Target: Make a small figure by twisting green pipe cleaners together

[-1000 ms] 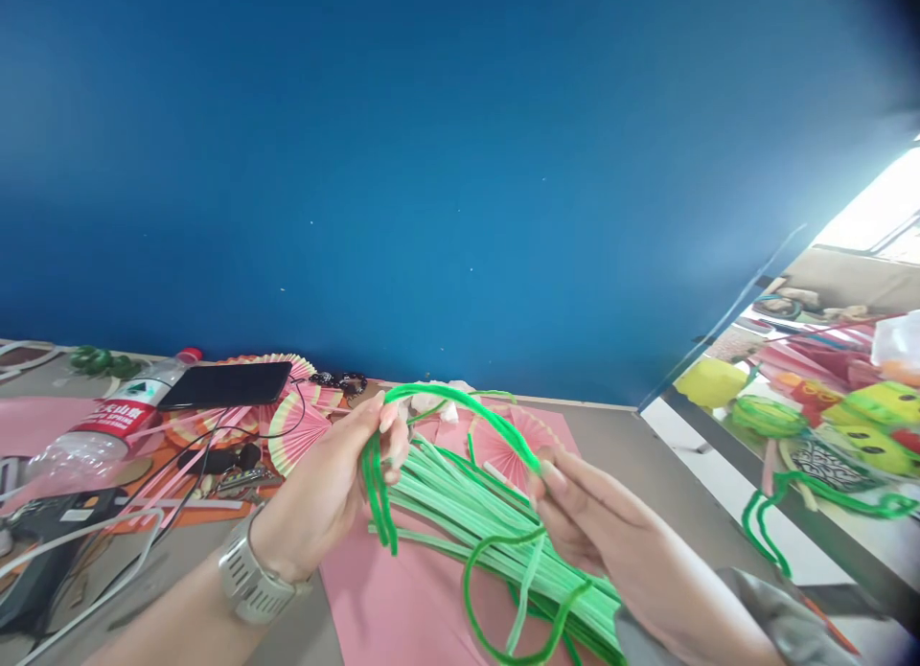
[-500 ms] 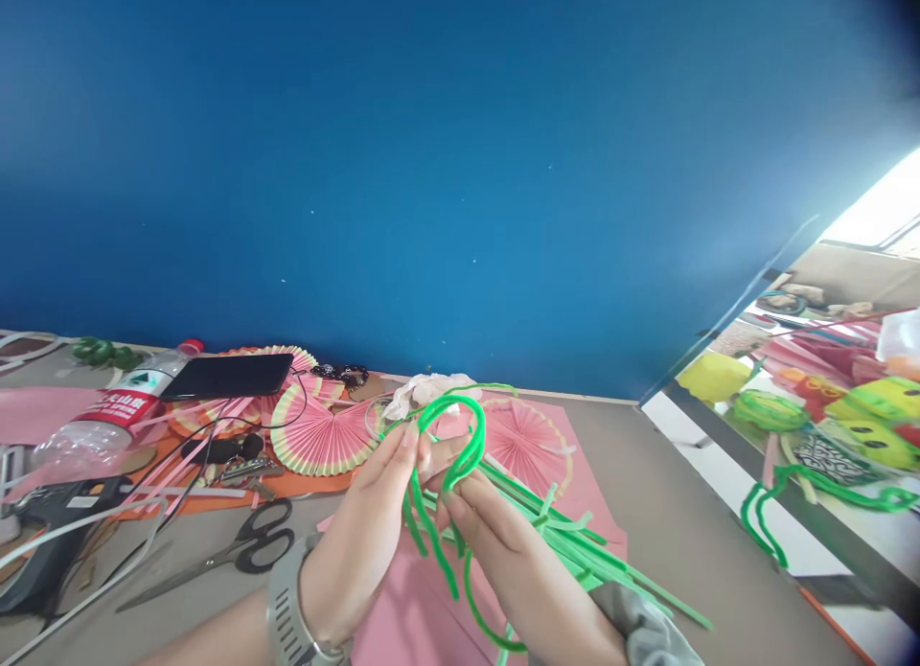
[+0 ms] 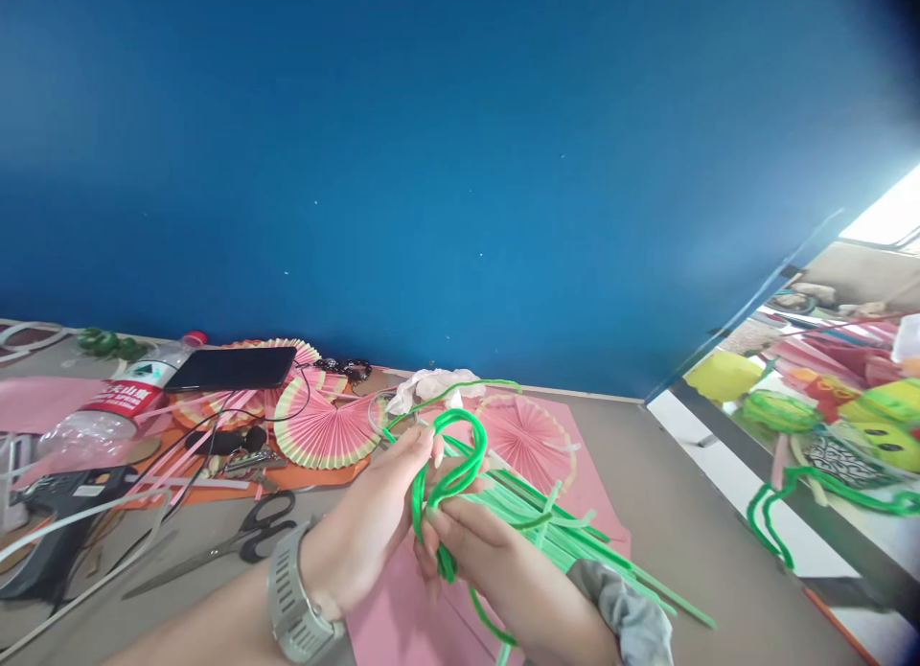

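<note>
Bright green pipe cleaners form a loop between my two hands above the pink paper. My left hand, with a grey watch on the wrist, pinches the left side of the loop. Fingers of my right hand close on the strands at the loop's lower right, where they cross; a grey scrunchie circles that wrist. The strand ends dangle below the fingers. Under and behind my right hand lies a bundle of green pipe cleaners. Some of my fingertips are hidden behind the strands.
Black scissors and a glue gun lie left of my hands. Behind them are a plastic bottle, a phone and folded paper fans. A blue panel rises behind. Colourful crafts sit at right.
My right hand has moved left and slightly down, bringing the strands across each other. The loop is narrower and its hanging ends are gathered under my fingers.
</note>
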Motion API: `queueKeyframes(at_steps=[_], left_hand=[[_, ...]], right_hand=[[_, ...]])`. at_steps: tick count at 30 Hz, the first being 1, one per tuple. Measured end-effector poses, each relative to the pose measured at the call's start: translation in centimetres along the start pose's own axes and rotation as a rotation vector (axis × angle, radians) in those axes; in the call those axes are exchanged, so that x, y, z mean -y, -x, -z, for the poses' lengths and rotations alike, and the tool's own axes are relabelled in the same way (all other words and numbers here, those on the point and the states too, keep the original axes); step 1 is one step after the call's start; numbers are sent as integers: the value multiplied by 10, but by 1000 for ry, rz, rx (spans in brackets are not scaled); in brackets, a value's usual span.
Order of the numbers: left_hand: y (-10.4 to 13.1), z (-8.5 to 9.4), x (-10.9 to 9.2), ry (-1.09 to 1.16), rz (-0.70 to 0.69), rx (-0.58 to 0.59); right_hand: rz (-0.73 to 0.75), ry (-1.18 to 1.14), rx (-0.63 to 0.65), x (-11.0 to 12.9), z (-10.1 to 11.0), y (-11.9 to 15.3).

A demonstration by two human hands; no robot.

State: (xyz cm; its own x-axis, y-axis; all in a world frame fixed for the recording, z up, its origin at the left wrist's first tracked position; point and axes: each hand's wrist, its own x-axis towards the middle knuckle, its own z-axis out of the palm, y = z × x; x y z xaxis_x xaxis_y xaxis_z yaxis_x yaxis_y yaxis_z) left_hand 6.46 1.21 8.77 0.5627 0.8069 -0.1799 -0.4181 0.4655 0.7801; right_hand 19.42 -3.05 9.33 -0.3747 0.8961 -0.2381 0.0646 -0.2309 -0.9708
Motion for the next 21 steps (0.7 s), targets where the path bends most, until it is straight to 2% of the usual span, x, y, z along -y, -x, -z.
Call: queueKeyframes(at_steps=[4,6,8,11,17,21], left_hand=[[-2,2,-13,-10,206,143],[0,1,-20,43,187,219],[1,-2,-24,168,86,222],[1,-7,-22,308,-47,108],[2,-15,-7,281,-235,-129],[4,-14,-9,302,-239,-202]], right_hand=[[-10,-116,5,-4,-1,-3],[-1,-182,0,-7,-3,-4],[12,-239,-2,-8,-4,-4],[23,-284,-14,-10,-7,-4],[33,-289,-75,-14,-17,-6],[71,-351,13,-11,-29,-2]])
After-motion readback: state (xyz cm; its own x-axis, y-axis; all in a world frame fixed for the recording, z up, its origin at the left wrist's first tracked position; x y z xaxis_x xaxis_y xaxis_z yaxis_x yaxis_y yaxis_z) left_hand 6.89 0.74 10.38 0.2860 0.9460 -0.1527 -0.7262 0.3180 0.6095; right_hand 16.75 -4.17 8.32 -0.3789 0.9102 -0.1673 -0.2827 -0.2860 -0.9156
